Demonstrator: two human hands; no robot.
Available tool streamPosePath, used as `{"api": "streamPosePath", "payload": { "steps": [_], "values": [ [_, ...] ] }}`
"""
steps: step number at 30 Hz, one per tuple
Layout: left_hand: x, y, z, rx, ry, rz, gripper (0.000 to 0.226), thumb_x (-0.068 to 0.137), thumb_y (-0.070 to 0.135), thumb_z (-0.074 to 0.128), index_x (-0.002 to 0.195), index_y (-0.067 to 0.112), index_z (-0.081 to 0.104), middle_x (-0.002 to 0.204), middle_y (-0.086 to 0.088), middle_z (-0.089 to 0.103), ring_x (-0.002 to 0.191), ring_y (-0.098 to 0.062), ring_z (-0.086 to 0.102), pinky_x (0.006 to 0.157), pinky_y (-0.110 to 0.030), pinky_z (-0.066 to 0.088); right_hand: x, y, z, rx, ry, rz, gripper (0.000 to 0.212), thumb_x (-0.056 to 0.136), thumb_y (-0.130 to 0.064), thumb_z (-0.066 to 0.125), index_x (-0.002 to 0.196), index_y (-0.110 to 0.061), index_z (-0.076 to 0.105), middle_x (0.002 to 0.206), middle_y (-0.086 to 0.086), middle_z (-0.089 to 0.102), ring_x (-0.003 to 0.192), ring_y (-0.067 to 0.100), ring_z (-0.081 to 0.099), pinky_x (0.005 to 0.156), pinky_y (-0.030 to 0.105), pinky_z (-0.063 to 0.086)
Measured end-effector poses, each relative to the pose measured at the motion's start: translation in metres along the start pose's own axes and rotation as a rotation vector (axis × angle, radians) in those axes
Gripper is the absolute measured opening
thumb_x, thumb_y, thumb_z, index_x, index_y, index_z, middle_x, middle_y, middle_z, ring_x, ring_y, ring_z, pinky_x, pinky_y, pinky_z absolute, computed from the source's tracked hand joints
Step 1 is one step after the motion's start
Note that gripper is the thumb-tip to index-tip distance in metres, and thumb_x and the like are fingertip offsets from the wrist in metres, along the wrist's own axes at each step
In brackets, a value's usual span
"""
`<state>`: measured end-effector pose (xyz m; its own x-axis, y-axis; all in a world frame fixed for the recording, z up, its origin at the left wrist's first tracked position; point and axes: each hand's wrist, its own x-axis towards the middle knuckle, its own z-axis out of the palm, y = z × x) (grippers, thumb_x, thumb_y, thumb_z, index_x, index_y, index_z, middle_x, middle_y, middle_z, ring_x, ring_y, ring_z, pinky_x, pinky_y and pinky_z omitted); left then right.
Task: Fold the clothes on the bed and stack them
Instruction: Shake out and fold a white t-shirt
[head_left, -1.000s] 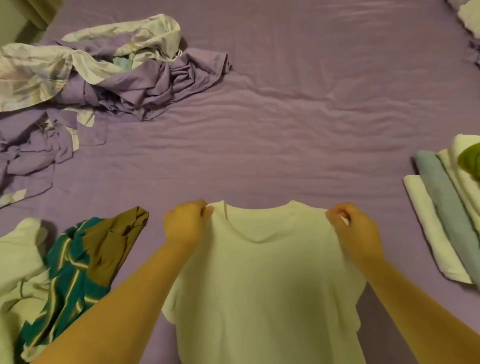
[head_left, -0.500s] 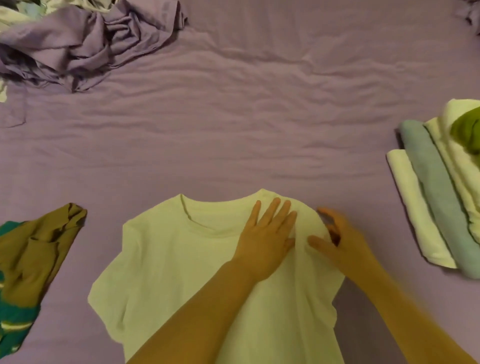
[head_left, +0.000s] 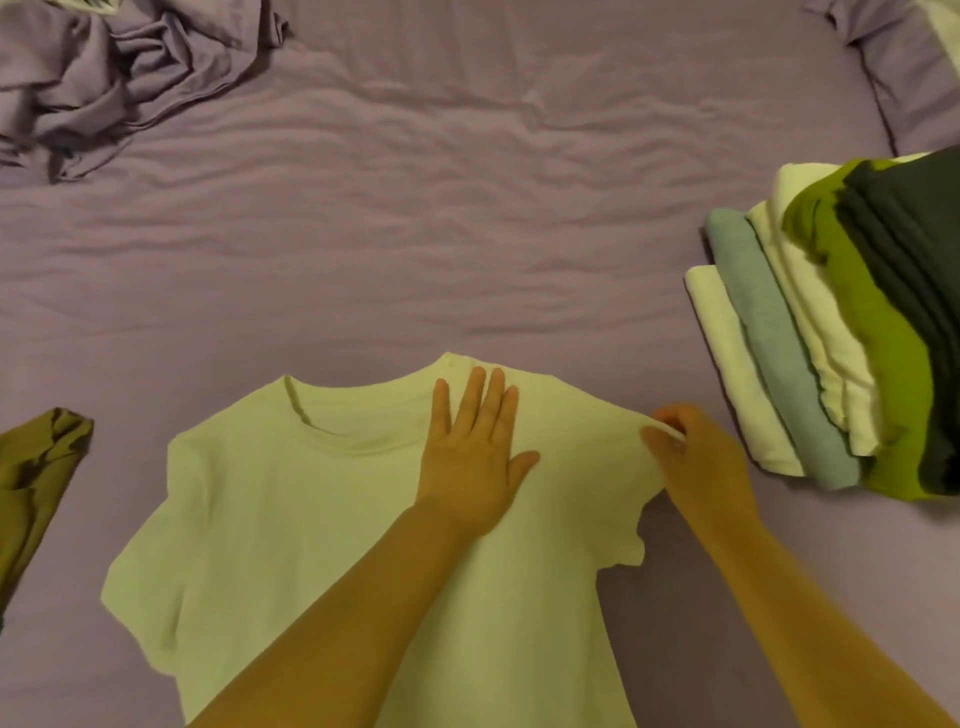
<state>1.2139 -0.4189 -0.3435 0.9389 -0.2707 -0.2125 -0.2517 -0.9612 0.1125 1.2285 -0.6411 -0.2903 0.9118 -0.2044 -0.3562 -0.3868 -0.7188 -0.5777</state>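
Left hand (head_left: 475, 457) lies flat, fingers straight and spread, pressing the pale T-shirt (head_left: 291, 519) just right of the collar. Right hand (head_left: 696, 457) pinches the shirt's right shoulder edge at 3 o'clock from the left hand, fingers curled on the fabric. Shirt lies spread on the bed (head_left: 415, 234), at 6 o'clock in the scene, collar pointing to 12. Folded stack (head_left: 831, 338) sits at 3 o'clock, well apart from the shirt; several layers in it already. Crumpled purple bedding (head_left: 119, 83) at 11 o'clock, an olive garment (head_left: 36, 483) at 9, unfolded.

Step in hand, as I judge it: first lengthwise fold of the shirt, left palm marking the fold line. Next move likely calls for the right hand to carry the shoulder and sleeve over toward 9 o'clock across that line, palm holding steady so the cloth doesn't drag. Then the other side, then onto the stack.
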Motion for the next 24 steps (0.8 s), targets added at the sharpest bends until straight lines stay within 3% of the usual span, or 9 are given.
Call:
{"api": "streamPosePath", "payload": {
  "steps": [3,5,8,12,15,17,20,22,24],
  "values": [
    [-0.015,0.022,0.004,-0.09,0.094,0.127,0.064,0.098,0.054,0.019,0.148,0.015,0.032,0.155,-0.013,0.025,0.145,-0.033,0.015,0.112,-0.057,0.014,-0.009,0.006,0.01,0.123,0.116,0.057,0.026,0.096,-0.02,0.05,0.121,-0.011,0.053,0.1,0.006,0.062,0.073,0.015,0.052,0.057,0.022,0.04],
    [-0.027,0.035,0.011,-0.106,0.083,0.198,0.066,0.098,0.058,0.021,0.149,0.018,0.03,0.157,-0.01,0.021,0.146,-0.032,0.013,0.112,-0.058,0.015,-0.022,0.005,0.019,0.155,0.179,0.108,0.046,0.095,-0.032,0.051,0.137,-0.015,0.041,0.12,0.006,0.057,0.093,0.021,0.057,0.071,0.032,0.047],
    [-0.035,0.045,0.025,-0.075,0.026,0.125,0.074,0.094,0.066,0.019,0.151,0.018,0.025,0.159,-0.009,0.016,0.146,-0.032,0.01,0.112,-0.058,0.013,-0.044,0.002,0.042,-0.037,0.177,0.056,0.067,0.092,-0.039,0.054,0.148,-0.019,0.023,0.146,0.005,0.037,0.118,0.026,0.05,0.076,0.035,0.045],
    [-0.031,0.05,0.024,-0.07,0.022,0.048,0.081,0.09,0.071,0.021,0.151,0.018,0.025,0.158,-0.01,0.017,0.146,-0.034,0.011,0.111,-0.06,0.012,-0.046,0.009,0.054,-0.243,0.028,-0.274,0.07,0.094,-0.015,0.054,0.148,-0.027,0.011,0.143,0.014,0.034,0.089,0.026,0.06,0.058,0.023,0.042],
    [-0.036,0.042,0.024,-0.083,0.014,0.029,0.082,0.089,0.074,0.022,0.152,0.021,0.02,0.159,-0.011,0.012,0.146,-0.035,0.006,0.112,-0.061,0.009,-0.036,0.013,0.036,-0.436,-0.077,-0.23,0.074,0.095,-0.008,0.046,0.145,-0.04,0.0,0.147,0.006,0.021,0.076,0.017,0.05,0.057,0.021,0.038],
    [-0.045,0.03,0.023,-0.074,0.01,0.021,0.081,0.09,0.073,0.021,0.152,0.022,0.019,0.159,-0.01,0.012,0.147,-0.034,0.005,0.112,-0.061,0.01,-0.032,0.007,0.029,-0.537,-0.041,-0.2,0.079,0.091,-0.005,0.05,0.146,-0.044,0.01,0.15,0.01,0.02,0.092,0.027,0.055,0.065,0.029,0.045],
    [-0.061,0.01,0.022,-0.064,-0.004,0.038,0.076,0.092,0.07,0.018,0.152,0.023,0.02,0.159,-0.009,0.012,0.147,-0.034,0.006,0.111,-0.06,0.013,-0.032,-0.002,0.039,-0.663,0.222,-0.378,0.061,0.075,0.001,0.068,0.132,-0.016,0.052,0.144,0.023,0.037,0.12,0.047,0.044,0.088,0.055,0.044],
    [-0.071,-0.004,0.021,-0.055,-0.008,0.029,0.074,0.093,0.068,0.018,0.152,0.023,0.021,0.159,-0.009,0.013,0.146,-0.034,0.008,0.111,-0.06,0.014,-0.037,-0.014,0.061,-0.695,0.192,-0.491,0.045,0.087,-0.018,0.055,0.132,-0.014,0.053,0.146,0.021,0.035,0.134,0.043,0.027,0.104,0.059,0.027],
    [-0.082,-0.019,0.021,-0.06,-0.005,0.01,0.071,0.095,0.065,0.019,0.151,0.022,0.022,0.159,-0.009,0.015,0.146,-0.033,0.009,0.111,-0.059,0.016,-0.045,-0.03,0.088,-0.69,0.037,-0.635,0.05,0.096,-0.039,0.03,0.141,-0.02,0.038,0.15,0.015,0.03,0.139,0.037,0.02,0.112,0.052,0.012]
  ]
}}
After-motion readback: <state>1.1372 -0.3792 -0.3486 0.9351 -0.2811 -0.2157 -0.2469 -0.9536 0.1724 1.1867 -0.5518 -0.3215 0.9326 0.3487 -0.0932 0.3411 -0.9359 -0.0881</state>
